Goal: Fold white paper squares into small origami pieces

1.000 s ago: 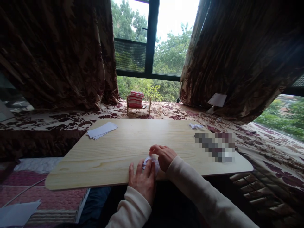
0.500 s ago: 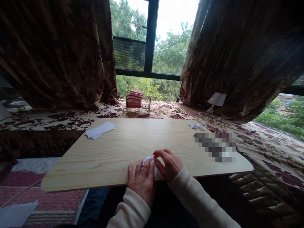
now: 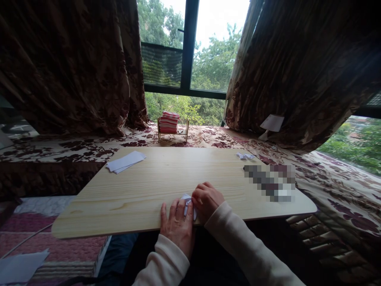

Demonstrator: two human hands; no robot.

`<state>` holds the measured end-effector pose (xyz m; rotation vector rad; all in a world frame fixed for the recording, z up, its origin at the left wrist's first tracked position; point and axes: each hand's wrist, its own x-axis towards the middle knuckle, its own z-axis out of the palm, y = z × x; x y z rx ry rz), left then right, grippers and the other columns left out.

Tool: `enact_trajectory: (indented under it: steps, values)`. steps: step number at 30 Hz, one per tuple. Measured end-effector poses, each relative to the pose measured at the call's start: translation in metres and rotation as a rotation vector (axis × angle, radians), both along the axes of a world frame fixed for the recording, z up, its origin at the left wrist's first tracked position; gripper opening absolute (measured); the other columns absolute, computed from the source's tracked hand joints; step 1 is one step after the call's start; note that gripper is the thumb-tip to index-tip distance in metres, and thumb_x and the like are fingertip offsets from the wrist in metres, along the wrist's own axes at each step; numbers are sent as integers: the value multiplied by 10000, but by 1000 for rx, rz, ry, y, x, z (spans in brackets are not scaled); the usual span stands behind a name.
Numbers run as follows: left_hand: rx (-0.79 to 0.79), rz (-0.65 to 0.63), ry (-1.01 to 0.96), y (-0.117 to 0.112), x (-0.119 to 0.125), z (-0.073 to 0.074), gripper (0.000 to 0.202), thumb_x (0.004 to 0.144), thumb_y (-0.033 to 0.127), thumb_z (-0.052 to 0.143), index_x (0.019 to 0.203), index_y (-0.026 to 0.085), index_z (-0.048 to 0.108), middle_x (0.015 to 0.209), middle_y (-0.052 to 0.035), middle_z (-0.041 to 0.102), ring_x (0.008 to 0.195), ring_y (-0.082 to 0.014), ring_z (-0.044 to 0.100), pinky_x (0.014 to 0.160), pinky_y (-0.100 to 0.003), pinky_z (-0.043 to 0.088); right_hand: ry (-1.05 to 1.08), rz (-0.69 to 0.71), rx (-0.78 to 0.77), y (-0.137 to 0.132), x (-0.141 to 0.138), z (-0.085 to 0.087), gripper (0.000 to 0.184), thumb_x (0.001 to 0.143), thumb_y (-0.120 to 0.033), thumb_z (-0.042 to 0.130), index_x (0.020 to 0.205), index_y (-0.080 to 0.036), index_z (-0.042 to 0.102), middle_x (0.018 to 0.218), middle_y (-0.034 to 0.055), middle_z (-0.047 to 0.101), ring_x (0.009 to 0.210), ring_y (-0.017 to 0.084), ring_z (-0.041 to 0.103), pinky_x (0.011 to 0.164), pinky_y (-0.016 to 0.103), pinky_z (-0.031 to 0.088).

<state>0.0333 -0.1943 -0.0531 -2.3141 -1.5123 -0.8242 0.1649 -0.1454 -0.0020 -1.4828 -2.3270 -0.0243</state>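
A small piece of folded white paper (image 3: 187,198) lies at the near edge of the wooden table, partly covered by my hands. My left hand (image 3: 177,221) rests flat across it, its fingers stretched out and slightly apart, pressing it against the tabletop. At the paper's right side is my right hand (image 3: 208,200), its fingers curled together in a pinch on the edge. The right fingertips touch the left index finger, and the exact grip is partly hidden.
On the light wooden table (image 3: 119,198), white paper strips (image 3: 126,161) lie far left and a folded white paper piece (image 3: 245,156) far right, near a pixelated patch. Behind stand a small rack with folded striped cloths (image 3: 168,122) and a lamp (image 3: 272,123).
My right hand has shifted slightly left, and its raised, loosely curved fingers have closed together at the paper's edge. My left hand has stayed almost in place.
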Motion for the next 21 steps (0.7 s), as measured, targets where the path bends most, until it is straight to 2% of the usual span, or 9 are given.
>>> enact_trajectory:
  steps: [3, 8, 14, 21]
  values:
    - [25, -11, 1, 0, -1, -2, 434, 743, 323, 526, 1151, 177, 534, 1151, -134, 553, 1120, -283, 420, 981, -518, 228, -18, 32, 31, 1, 3, -1, 159, 787, -160, 530, 669, -174, 636, 742, 54, 613, 788, 182, 503, 675, 265, 419]
    - [76, -11, -12, 1, -3, -6, 371, 801, 292, 447, 1138, 172, 546, 1129, -126, 579, 1114, -265, 443, 986, -495, 235, 21, 121, 84, 1, 7, -7, 140, 802, -197, 530, 823, -214, 666, 786, 47, 614, 802, 177, 498, 693, 264, 427]
    - [90, -34, -17, 2, -4, -6, 348, 817, 279, 429, 1123, 173, 555, 1140, -126, 579, 1108, -265, 451, 973, -499, 245, 41, 130, 63, -3, 7, -15, 119, 730, -184, 573, 746, -223, 684, 800, 52, 588, 767, 175, 488, 689, 267, 434]
    - [86, -35, -30, 0, -4, -3, 371, 816, 320, 428, 1127, 167, 557, 1179, -136, 553, 1095, -274, 457, 963, -505, 256, 101, 123, 41, -6, 13, -17, 275, 710, -120, 534, 932, -209, 669, 853, 70, 597, 806, 191, 494, 738, 301, 439]
